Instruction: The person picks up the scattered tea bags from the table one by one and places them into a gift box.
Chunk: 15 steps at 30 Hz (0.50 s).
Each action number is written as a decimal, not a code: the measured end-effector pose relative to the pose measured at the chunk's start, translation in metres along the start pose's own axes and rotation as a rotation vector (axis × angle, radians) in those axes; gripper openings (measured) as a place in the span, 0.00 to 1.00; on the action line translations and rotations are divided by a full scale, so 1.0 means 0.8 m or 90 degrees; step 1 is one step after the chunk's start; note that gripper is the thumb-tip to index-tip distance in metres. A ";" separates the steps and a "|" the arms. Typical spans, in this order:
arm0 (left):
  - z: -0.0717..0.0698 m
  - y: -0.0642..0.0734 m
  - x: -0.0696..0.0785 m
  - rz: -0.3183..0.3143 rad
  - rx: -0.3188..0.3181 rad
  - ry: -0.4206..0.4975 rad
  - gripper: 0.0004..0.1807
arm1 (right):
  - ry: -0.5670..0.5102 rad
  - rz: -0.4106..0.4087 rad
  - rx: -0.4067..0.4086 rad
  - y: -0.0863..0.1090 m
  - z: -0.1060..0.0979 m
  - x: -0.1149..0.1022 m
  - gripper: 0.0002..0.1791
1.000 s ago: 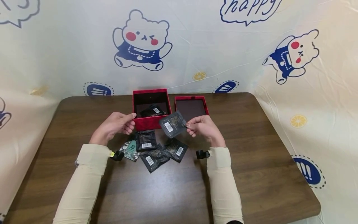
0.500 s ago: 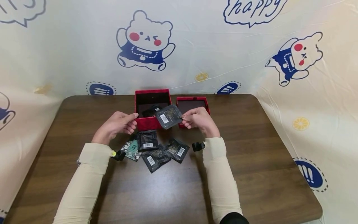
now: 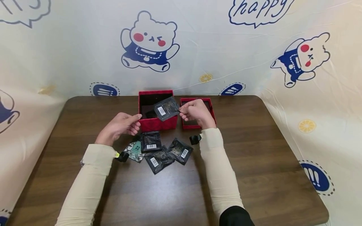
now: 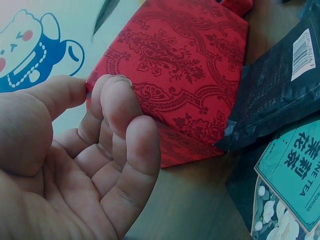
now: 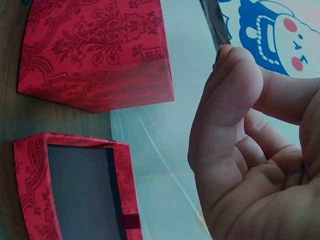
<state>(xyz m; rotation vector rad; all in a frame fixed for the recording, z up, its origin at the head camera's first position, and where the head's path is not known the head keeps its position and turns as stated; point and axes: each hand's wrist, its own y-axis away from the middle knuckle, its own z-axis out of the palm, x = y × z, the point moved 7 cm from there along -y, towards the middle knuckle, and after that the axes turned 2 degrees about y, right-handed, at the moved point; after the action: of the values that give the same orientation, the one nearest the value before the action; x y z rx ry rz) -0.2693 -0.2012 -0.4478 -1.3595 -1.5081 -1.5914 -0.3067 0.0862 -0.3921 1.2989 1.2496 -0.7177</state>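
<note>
My right hand (image 3: 196, 112) pinches a black tea bag packet (image 3: 167, 109) by one edge, with its barcode side up. The packet hangs tilted over the front right of an open red box (image 3: 159, 125) and covers part of the opening. Something dark inside the box (image 3: 150, 114) is partly hidden by it. At the box's front left corner, my left hand (image 3: 121, 126) grips the rim between thumb and curled fingers. In the right wrist view only a sliver of the packet (image 5: 215, 22) shows beyond the fingertips.
Several black packets (image 3: 159, 160) lie before the box, overlapping one another. Beside them is a packet with a teal jasmine tea label (image 3: 136, 147). The box's red lid (image 3: 192, 126) lies hollow side up to the right, partly under the right hand. A printed cloth (image 3: 198, 47) hangs behind the table.
My right hand has moved the packet left and away from me, from in front of the lid to over the box opening. The left hand keeps its grip on the box corner.
</note>
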 end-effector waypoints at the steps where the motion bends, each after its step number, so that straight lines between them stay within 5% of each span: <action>1: 0.000 0.000 0.000 -0.002 0.000 0.000 0.26 | 0.003 0.001 0.000 -0.001 0.001 -0.001 0.07; 15: 0.001 0.003 0.003 0.001 0.004 -0.012 0.27 | 0.031 0.000 0.017 -0.022 0.016 -0.016 0.07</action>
<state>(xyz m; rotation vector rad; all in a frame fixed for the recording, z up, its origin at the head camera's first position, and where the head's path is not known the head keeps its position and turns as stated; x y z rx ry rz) -0.2679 -0.2006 -0.4444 -1.3757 -1.5217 -1.5765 -0.3229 0.0675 -0.3871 1.3445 1.2828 -0.7081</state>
